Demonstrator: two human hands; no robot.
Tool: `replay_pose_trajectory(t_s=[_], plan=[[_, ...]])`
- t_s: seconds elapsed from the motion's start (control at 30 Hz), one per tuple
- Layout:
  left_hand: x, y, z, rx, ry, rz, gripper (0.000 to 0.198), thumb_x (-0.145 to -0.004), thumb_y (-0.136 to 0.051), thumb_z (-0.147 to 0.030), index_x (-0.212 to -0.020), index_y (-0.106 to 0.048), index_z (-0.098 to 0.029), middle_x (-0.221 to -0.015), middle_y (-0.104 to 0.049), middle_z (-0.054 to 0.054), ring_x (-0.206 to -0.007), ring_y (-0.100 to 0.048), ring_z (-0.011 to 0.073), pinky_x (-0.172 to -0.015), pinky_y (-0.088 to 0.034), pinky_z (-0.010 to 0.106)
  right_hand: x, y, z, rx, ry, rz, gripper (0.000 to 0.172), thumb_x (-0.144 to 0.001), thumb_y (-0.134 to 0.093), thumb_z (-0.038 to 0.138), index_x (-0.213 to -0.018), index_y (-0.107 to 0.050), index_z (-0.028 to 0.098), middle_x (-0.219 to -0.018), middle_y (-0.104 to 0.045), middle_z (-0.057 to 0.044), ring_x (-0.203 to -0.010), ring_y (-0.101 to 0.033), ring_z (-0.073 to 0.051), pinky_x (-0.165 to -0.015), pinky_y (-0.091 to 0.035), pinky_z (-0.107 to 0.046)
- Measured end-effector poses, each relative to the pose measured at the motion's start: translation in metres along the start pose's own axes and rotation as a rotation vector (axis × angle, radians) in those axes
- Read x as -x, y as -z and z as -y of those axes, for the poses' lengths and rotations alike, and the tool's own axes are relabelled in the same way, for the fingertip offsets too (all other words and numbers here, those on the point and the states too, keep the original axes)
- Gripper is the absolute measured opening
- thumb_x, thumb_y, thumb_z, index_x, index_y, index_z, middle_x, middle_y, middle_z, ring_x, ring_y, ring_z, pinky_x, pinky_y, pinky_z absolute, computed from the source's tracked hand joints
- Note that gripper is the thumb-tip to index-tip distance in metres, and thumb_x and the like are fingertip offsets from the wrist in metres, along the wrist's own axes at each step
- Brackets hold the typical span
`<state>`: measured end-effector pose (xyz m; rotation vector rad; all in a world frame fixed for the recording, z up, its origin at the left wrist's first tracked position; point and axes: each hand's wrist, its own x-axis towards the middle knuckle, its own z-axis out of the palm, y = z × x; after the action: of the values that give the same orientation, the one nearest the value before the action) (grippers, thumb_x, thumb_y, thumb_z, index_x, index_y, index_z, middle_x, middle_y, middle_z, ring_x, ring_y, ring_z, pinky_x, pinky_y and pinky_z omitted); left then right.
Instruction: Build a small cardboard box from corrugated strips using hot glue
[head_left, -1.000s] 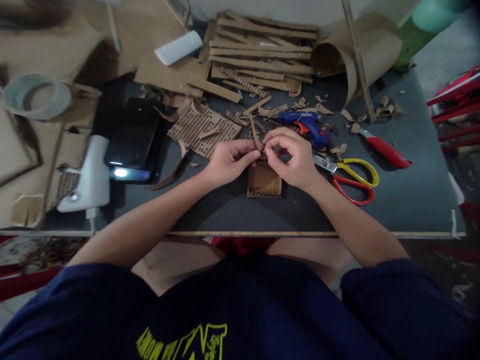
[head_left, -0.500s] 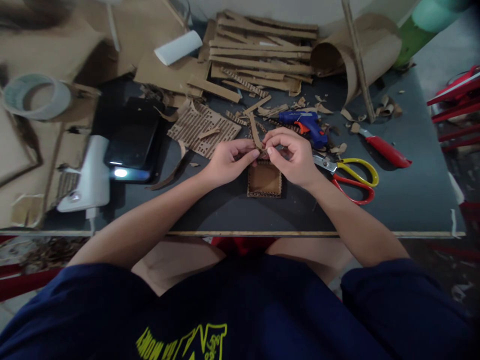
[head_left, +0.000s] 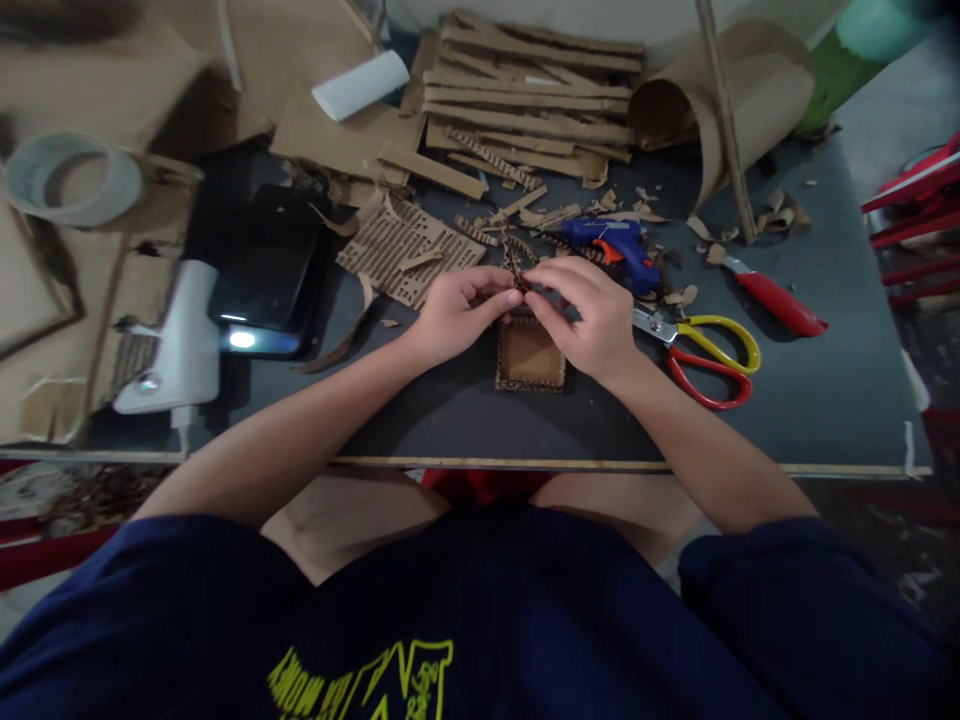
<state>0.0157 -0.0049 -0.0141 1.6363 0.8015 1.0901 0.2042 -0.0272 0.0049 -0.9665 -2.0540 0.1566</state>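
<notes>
A thin strip of cardboard [head_left: 511, 258] is pinched at its lower end between the thumb and fingers of the left hand [head_left: 459, 318] and those of the right hand [head_left: 596, 318], its free end being pointed toward the far edge of the bench [head_left: 420, 425]. The fingertips of both hands are brought close together; whether they touch one another cannot be told. The strip is held above the bench's middle, just beyond a small square cardboard box [head_left: 531, 384], which is set open side up between the hands and the near edge. The blades of the scissors [head_left: 720, 345] are partly hidden by the right hand, their yellow and red handles being turned toward the right edge. Beyond that hand a blue glue gun [head_left: 628, 245] is laid among scraps, and a red-handled tool [head_left: 784, 300] is placed nearer the right edge. Beyond the left hand a ridged cardboard sheet [head_left: 397, 245] is seen. Along the far edge cardboard strips [head_left: 532, 105] are stacked, with a curled cardboard roll [head_left: 769, 105] beside them toward the far right corner. Toward the left edge, a roll of tape [head_left: 120, 190] is rested on cardboard.
</notes>
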Motion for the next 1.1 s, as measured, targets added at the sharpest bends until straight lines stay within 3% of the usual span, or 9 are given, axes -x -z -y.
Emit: replay_pose_trajectory(t_s=[0.43, 0.7, 0.93, 1.1], plan=[[0.0059, 0.0002, -0.0063, -0.274, -0.004, -0.005, 0.046, -0.082, -0.068, -0.059, -0.080, -0.073, -0.013, -0.068, -0.071, 0.003, -0.054, -0.053, 0.0076, -0.051, -0.038, 0.018, -0.0005, -0.0001, -0.0016, 0.079, 0.114, -0.037, 0.015, -0.093, -0.053, 0.021, -0.093, -0.067, 0.022, -0.091, -0.074, -0.006, -0.085, -0.071, -0.020, -0.075, -0.058, -0.033], [0.0063, 0.0033, -0.0071, -0.149, 0.015, 0.041, 0.030, -0.083, -0.069, -0.042, -0.077, -0.072, -0.012, -0.068, -0.073, 0.005, -0.053, -0.056, 0.0067, -0.050, -0.040, 0.016, -0.0006, 0.0016, -0.0036, 0.139, 0.092, -0.033, 0.015, -0.092, -0.050, 0.023, -0.089, -0.064, 0.023, -0.089, -0.073, -0.005, -0.084, -0.069, -0.020, -0.072, -0.057, -0.034], [0.0034, 0.0045, -0.0049, 0.092, 0.062, 0.134, 0.027, -0.082, -0.067, -0.036, -0.069, -0.068, -0.013, -0.064, -0.071, 0.002, -0.057, -0.062, 0.0077, -0.057, -0.049, 0.016, -0.0014, 0.0041, -0.0026, 0.044, 0.111, 0.044, 0.026, -0.096, -0.055, 0.034, -0.115, -0.067, 0.021, -0.107, -0.073, -0.008, -0.099, -0.070, -0.021, -0.082, -0.059, -0.033], [0.0031, 0.0060, -0.0045, 0.109, 0.085, 0.166, 0.018, -0.079, -0.060, -0.024, -0.066, -0.066, -0.013, -0.062, -0.071, 0.002, -0.054, -0.061, 0.0071, -0.056, -0.049, 0.016, 0.0003, 0.0003, -0.0005, -0.030, 0.102, 0.039, 0.024, -0.099, -0.052, 0.029, -0.110, -0.071, 0.019, -0.102, -0.075, -0.008, -0.094, -0.071, -0.019, -0.083, -0.058, -0.031]])
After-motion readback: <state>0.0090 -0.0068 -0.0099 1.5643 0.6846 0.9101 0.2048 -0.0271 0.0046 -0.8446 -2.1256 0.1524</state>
